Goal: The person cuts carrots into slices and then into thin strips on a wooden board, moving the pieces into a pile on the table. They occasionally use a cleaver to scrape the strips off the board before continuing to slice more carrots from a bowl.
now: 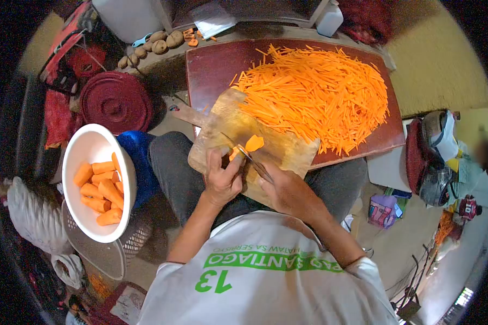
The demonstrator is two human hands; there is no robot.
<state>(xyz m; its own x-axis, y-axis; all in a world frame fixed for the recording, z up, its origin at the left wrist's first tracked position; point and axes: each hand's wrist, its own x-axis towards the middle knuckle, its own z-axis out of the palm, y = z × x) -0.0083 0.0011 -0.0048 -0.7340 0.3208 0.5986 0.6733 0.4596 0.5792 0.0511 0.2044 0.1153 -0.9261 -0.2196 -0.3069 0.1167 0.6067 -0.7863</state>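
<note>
White T-shirt (265,287) is closest — the left hand (224,180) pinches a carrot piece (234,154) on a wooden chopping board (218,125); the right hand (288,189) squeezes a knife (262,170).

Bright middle, black fisheye corners.
You see the carrot shreds (314,97) well lit and crisp; toward your left edge everything turns dim and grainy, shapes bow around the rim, a far-right patch blurs, and a small glare shows at lower right.
</note>
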